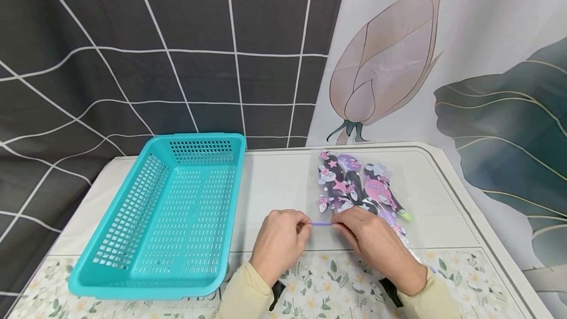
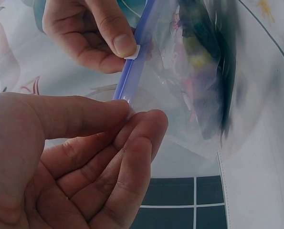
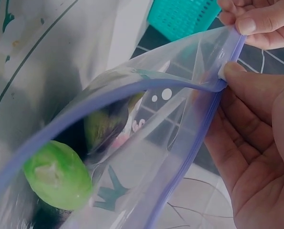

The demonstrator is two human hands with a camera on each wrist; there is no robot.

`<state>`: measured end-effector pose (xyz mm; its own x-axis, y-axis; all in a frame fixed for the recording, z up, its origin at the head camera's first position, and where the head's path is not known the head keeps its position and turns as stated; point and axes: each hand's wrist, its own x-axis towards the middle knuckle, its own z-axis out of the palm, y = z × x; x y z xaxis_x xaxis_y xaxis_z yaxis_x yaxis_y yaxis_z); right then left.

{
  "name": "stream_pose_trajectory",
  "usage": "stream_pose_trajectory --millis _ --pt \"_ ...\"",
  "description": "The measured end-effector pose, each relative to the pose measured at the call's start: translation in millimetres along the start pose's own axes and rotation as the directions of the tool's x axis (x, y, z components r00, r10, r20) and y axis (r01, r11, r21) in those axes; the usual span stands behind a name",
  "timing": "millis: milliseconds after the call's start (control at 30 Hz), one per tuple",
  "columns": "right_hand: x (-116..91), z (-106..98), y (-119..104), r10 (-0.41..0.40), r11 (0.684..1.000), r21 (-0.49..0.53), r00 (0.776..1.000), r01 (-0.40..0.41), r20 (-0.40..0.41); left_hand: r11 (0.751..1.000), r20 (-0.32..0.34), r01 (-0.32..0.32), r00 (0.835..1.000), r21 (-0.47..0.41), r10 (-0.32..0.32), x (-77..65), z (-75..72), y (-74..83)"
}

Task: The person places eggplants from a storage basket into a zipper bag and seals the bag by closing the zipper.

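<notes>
A clear zip bag [image 1: 378, 191] printed with pink, purple and black cartoon figures lies in front of me. My left hand [image 1: 281, 240] pinches one end of its purple zip strip [image 2: 127, 83] between thumb and forefinger. Close by, my right hand [image 1: 376, 242] pinches the white slider [image 3: 222, 72] on that strip. In the right wrist view the strip's lips are together between the hands and spread apart on the slider's other side. Inside the bag are dark objects and a rounded green end [image 3: 58, 174] with a pale scar; their kind is unclear.
A turquoise plastic basket [image 1: 236, 201] with perforated walls stands on the table at left, with nothing visible in it. The table cover [image 1: 274, 186] is white at the back and floral in front. A dark gridded cloth [image 1: 199, 78] and a flower-printed one hang behind.
</notes>
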<state>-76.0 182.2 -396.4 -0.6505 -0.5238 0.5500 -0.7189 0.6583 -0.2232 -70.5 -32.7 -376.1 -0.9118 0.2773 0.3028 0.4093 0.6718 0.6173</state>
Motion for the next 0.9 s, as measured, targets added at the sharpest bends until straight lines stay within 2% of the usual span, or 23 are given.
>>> stream_pose_trajectory --millis 900 --pt "-0.5 -4.0 4.3 0.014 1.000 -0.005 1.000 -0.014 0.023 1.000 0.005 0.006 1.000 0.008 -0.006 0.7 0.3 -0.4"
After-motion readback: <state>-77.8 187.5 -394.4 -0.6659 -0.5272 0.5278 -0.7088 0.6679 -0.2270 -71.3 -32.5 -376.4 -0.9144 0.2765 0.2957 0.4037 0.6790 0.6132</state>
